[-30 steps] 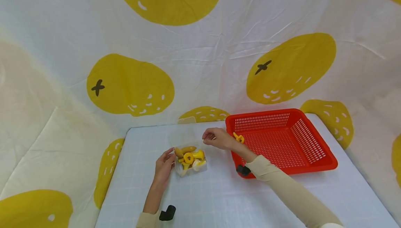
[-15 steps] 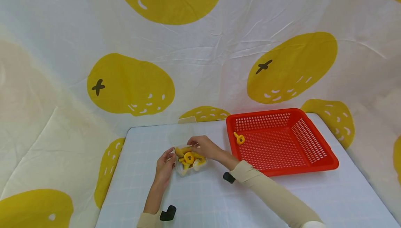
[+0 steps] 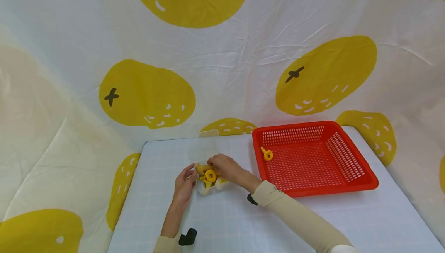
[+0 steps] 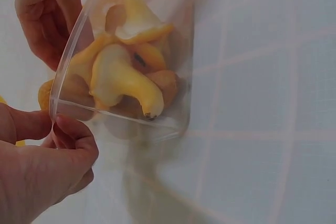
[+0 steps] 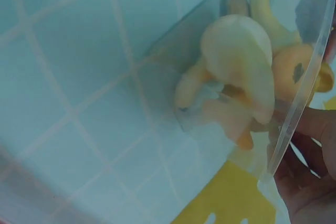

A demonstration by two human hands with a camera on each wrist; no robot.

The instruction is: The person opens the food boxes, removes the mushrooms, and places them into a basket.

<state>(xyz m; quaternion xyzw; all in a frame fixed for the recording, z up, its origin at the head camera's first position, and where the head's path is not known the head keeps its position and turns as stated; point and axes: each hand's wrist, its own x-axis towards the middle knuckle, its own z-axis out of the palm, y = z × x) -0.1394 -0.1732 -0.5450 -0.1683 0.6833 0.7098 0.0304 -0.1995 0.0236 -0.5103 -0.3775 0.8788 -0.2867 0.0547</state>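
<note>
My left hand pinches the left rim of a clear plastic container, thumb on one side and fingers on the other in the left wrist view. Several yellow, mushroom-shaped pieces fill it. Among them are a ring-shaped one with a dark hole and a brownish elongated one. My right hand reaches over the container's right side, fingers bent down among the pieces, its fingertips right at the brownish one. It covers the right part of the contents. I cannot tell whether it grips a piece.
A red perforated basket stands on the right of the white table. One yellow mushroom-shaped piece lies by its left wall. A clear flap extends behind the container. A fruit-printed cloth hangs behind the table.
My right hand has moved left and down from beside the basket into the container. The left hand keeps its hold on the rim. The basket and its one piece stay put.
</note>
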